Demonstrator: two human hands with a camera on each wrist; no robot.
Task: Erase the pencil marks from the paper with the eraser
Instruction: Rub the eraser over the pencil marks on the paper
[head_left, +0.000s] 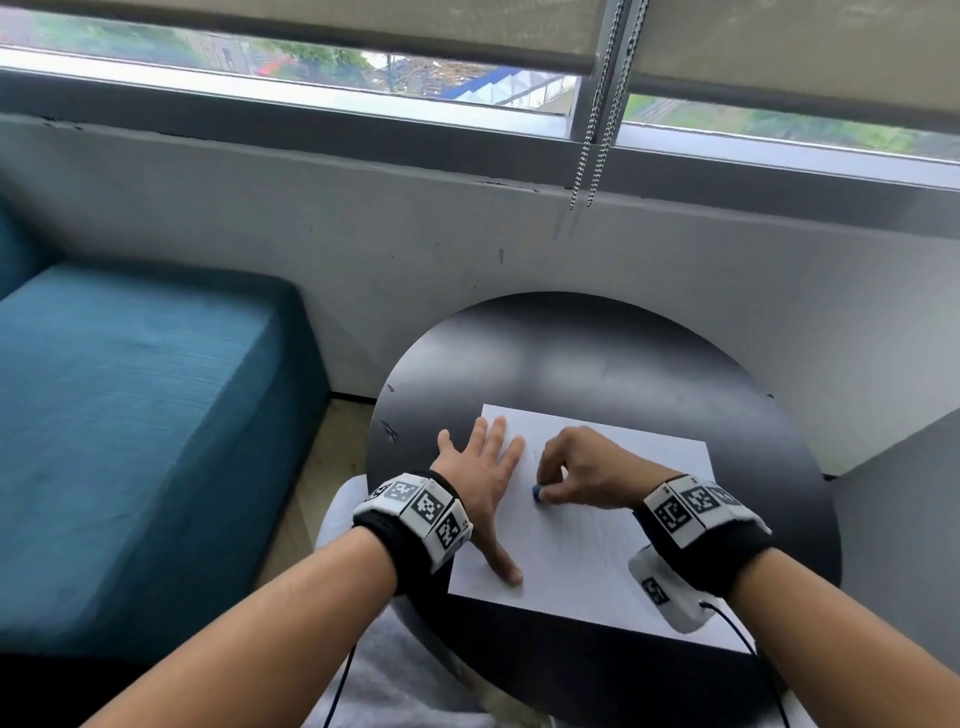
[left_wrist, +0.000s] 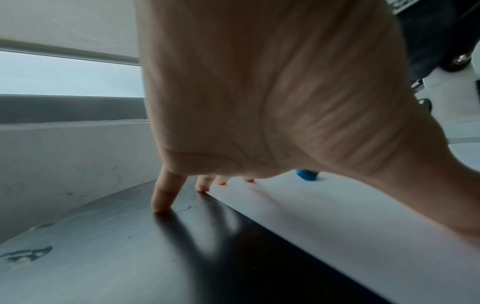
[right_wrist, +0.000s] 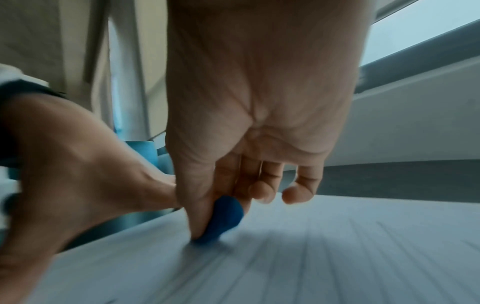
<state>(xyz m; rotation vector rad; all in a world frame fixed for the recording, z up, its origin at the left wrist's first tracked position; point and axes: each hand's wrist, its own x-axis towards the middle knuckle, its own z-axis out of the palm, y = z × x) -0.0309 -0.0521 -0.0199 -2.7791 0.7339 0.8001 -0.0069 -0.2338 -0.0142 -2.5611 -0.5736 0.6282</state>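
Round black table set against a grey wall under a window; blue sofa to the left.

White paper lies flat on the near half of the table, its near right corner reaching the table's edge. Faint pencil marks run in slanted strokes across the middle of the sheet (hard to make out in the head view, streaked by blur in the right wrist view).

Left hand: fingers straight and spread, palm down, pressing on the left part of the paper. Little finger lands on bare table just off the sheet; thumb points back along the paper's left side.

Right hand: thumb and fingers curled, pinching a small blue eraser. Eraser tip touches the paper, just right of the left hand. Ring and little fingers bent, clear of the sheet.

Both wrists carry black bands with square printed markers.
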